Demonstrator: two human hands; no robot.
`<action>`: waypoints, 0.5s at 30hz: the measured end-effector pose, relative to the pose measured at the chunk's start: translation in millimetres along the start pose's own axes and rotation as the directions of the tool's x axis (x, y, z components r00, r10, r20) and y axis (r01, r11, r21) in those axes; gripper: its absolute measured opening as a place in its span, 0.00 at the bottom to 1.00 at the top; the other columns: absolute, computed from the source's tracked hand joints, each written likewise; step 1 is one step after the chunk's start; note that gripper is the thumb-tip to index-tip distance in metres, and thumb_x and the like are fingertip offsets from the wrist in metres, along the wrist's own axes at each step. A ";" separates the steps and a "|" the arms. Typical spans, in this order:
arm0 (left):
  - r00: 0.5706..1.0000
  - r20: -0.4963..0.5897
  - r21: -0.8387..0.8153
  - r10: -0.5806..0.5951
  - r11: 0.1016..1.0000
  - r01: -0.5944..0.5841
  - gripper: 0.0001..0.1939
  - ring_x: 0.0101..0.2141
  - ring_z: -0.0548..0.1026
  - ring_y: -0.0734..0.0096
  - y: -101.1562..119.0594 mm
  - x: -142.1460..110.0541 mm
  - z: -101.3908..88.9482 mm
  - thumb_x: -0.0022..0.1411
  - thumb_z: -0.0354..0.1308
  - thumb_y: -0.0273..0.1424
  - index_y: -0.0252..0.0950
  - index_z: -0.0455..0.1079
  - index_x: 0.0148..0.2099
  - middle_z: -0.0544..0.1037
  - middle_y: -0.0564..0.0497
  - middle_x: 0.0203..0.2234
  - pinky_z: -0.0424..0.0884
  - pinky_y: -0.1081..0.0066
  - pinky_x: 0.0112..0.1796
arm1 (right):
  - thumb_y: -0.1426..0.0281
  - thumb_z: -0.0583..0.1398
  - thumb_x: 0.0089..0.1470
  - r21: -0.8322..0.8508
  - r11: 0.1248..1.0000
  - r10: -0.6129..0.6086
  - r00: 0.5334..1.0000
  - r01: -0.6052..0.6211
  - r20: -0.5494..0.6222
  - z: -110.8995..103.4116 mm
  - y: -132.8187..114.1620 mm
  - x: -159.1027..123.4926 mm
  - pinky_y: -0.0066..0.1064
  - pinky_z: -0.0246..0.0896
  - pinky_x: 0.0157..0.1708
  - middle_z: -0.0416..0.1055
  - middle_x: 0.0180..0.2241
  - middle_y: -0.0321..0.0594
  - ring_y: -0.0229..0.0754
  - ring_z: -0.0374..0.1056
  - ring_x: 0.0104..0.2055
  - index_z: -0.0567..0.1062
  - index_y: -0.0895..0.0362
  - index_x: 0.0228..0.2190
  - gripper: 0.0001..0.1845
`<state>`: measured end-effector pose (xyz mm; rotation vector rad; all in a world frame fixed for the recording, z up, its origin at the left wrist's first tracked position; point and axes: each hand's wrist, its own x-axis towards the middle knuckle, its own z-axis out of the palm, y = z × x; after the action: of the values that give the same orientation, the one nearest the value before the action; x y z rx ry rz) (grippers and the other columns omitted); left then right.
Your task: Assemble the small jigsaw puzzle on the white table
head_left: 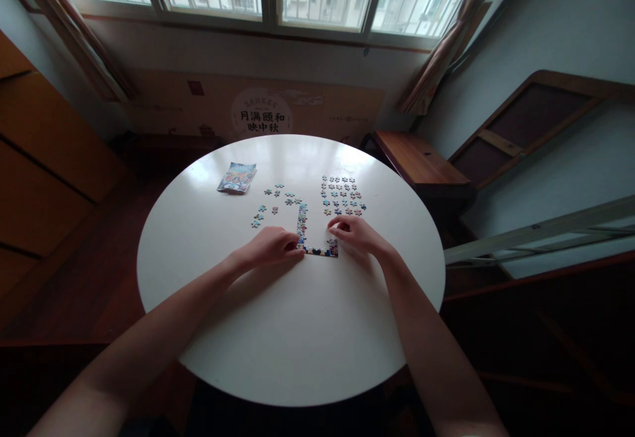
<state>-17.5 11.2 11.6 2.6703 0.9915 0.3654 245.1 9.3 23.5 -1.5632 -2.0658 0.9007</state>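
A partly joined jigsaw puzzle [317, 251] lies on the white table, with a left side, a bottom row and a short right side. My left hand [272, 244] is curled at its lower left corner, fingertips touching the edge and covering some pieces. Just above the short right side is my right hand [354, 233], thumb and fingers pinched together; anything between them is too small to make out. Beyond it, loose puzzle pieces [339, 195] lie in several rows. More scattered pieces [275, 210] are spread to the left of the joined strip.
A colourful packet [237, 178] lies toward the table's far left. The round white table [297, 344] has its far edge near a printed cardboard panel [307, 110] below the window. To the right stand a wooden bench [419, 156] and a metal rail [536, 238].
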 end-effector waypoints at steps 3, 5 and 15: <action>1.000 -0.002 0.003 0.001 1.000 -0.001 0.19 0.19 0.57 0.77 -0.7 -0.3 0.7 0.62 0.52 0.41 0.35 0.63 0.24 0.65 0.54 0.16 0.48 0.73 0.24 | 0.63 0.58 0.55 -0.006 1.000 0.000 1.000 0.000 -0.009 0.3 0.6 0.1 0.27 0.56 0.28 0.72 0.28 0.39 0.36 0.64 0.27 0.78 0.57 0.37 0.13; 1.000 -0.009 0.004 0.002 1.000 -0.002 0.18 0.19 0.57 0.77 -1.6 -0.4 1.6 0.62 0.53 0.41 0.35 0.64 0.24 0.65 0.54 0.16 0.49 0.73 0.24 | 0.63 0.58 0.55 -0.001 1.000 0.000 1.000 0.000 -0.005 0.4 0.5 -0.1 0.27 0.56 0.28 0.72 0.28 0.39 0.36 0.64 0.28 0.78 0.57 0.37 0.13; 1.000 0.001 0.014 -0.004 1.000 0.004 0.18 0.19 0.57 0.76 -1.4 -0.1 1.7 0.62 0.53 0.40 0.36 0.64 0.24 0.66 0.54 0.16 0.48 0.72 0.24 | 0.63 0.58 0.56 0.002 1.000 -0.001 1.000 0.001 -0.005 0.3 -0.4 0.0 0.28 0.55 0.27 0.72 0.28 0.39 0.36 0.63 0.27 0.78 0.57 0.37 0.12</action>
<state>-17.9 11.9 9.6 2.6805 1.0021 0.3581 244.6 9.3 23.6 -1.5619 -2.0618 0.8972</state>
